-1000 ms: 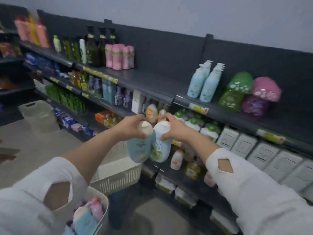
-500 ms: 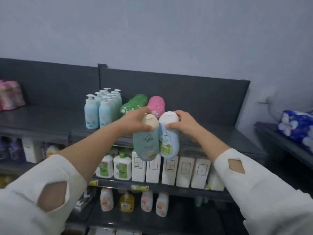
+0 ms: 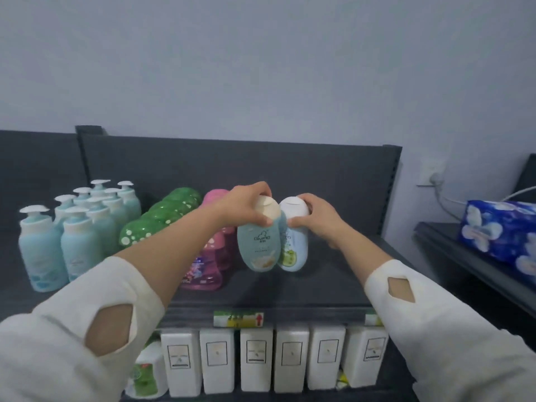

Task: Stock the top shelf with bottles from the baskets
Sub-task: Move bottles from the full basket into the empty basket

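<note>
My left hand (image 3: 245, 203) grips the beige cap of a teal oval bottle (image 3: 259, 248). Beside it, my right hand (image 3: 317, 219) holds a pale blue bottle with a white cap (image 3: 294, 250). Both bottles touch side by side, upright, at or just above the dark top shelf (image 3: 333, 285), right of the pink bottles (image 3: 213, 256). Whether their bases rest on the shelf I cannot tell. The baskets are out of view.
On the top shelf's left stand several light blue pump bottles (image 3: 78, 227), then a row of green spotted bottles (image 3: 162, 216). White boxes (image 3: 255, 358) line the shelf below. A blue tissue pack (image 3: 501, 230) lies on a separate shelf at right, near a wall socket (image 3: 432, 172).
Both hands carried the two bottles from below shelf height up over the top shelf, then down beside the pink bottles. My view swung right and closer to the shelf.
</note>
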The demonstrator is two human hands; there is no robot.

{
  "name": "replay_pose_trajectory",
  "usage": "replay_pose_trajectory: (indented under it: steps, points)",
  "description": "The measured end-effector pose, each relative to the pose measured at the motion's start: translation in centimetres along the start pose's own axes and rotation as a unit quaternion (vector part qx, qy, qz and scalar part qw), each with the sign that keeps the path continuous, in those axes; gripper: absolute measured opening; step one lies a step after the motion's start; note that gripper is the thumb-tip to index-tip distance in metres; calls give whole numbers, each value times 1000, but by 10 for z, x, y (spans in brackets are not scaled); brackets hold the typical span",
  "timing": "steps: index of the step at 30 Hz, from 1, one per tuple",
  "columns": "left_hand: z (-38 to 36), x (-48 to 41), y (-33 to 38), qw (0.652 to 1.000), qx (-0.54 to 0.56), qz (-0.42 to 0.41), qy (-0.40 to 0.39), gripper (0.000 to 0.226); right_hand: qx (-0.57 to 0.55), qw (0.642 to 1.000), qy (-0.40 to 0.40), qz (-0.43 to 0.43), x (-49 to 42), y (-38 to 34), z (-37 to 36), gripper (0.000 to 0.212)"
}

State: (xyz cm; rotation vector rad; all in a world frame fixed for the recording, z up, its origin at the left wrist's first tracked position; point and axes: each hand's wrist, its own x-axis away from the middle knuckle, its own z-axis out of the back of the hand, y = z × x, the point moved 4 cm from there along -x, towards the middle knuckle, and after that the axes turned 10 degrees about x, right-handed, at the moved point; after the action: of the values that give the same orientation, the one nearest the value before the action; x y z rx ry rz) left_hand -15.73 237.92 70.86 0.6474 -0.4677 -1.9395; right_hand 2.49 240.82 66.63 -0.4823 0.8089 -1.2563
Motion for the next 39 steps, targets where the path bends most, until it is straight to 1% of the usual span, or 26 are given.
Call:
replay_pose_trajectory:
  steps: [6, 9, 12, 19, 24, 25, 27, 28, 30, 34, 39]
  points:
    - [-12, -80, -20, 997, -39, -15, -59, 43, 10, 1000, -1, -18, -61, 37, -6, 43]
    - [-24, -109, -32, 996, -50, -19, -76, 46, 19, 1000, -5, -16, -90, 55, -11, 42]
    - [-29, -130, -47, 995, -54, -2, -81, 48, 14, 1000, -18, -7, -122, 68, -19, 41]
    - [-31, -161, -84, 991, -82, 78, -75, 46, -30, 995, -90, 41, -187, 74, -50, 42]
    - [-31, -172, -91, 988, -75, 111, -73, 45, -1, 983, -143, 117, -203, 67, -57, 42]
    - [-32, -174, -91, 987, -79, 116, -80, 46, 10, 982, -136, 131, -203, 68, -58, 45]
    - [-31, -174, -90, 983, -102, 125, -91, 48, 49, 982, -96, 156, -204, 69, -60, 52]
    - [-31, -174, -90, 981, -109, 129, -90, 48, 68, 982, -75, 159, -205, 70, -61, 55]
    - [-29, -172, -91, 982, -109, 133, -77, 49, 66, 986, -58, 140, -205, 72, -60, 55]
    - [-31, -168, -89, 985, -100, 126, -59, 48, 30, 987, -85, 136, -203, 75, -52, 47]
    - [-37, -168, -82, 989, -78, 117, -53, 48, 40, 985, -101, 133, -203, 75, -49, 42]
